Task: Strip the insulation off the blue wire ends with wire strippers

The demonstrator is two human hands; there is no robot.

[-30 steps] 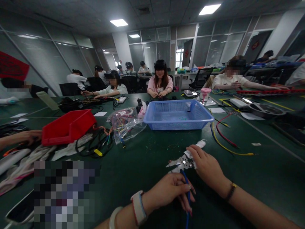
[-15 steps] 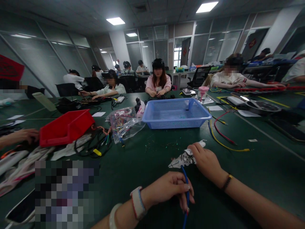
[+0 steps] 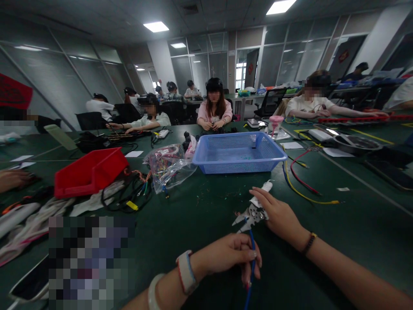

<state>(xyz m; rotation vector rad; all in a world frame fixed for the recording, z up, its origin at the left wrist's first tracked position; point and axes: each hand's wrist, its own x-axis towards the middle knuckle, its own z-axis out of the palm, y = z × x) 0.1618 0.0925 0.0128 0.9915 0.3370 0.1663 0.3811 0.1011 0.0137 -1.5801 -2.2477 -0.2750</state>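
My left hand (image 3: 240, 255) pinches a blue wire (image 3: 253, 245) between thumb and fingers, low in the middle of the head view. The wire's upper end reaches the jaws of metal wire strippers (image 3: 253, 214), and its lower part runs down out of view. My right hand (image 3: 277, 213) holds the wire strippers by their white-wrapped handles, fingers stretched along them. The jaws point left and stand apart, with the wire's tip at them. Whether the blades touch the wire I cannot tell.
Ahead stands a blue plastic basket (image 3: 239, 167). Left of it lie a clear bag of wires (image 3: 167, 165) and a red bin (image 3: 92, 176). Yellow and red cables (image 3: 303, 196) lie to the right. Small scraps (image 3: 222, 196) dot the green table. Co-workers sit around it.
The wire strippers' jaws have opened, and the right hand's fingers have straightened from their grip. The left hand keeps its pinch on the blue wire, almost in place.
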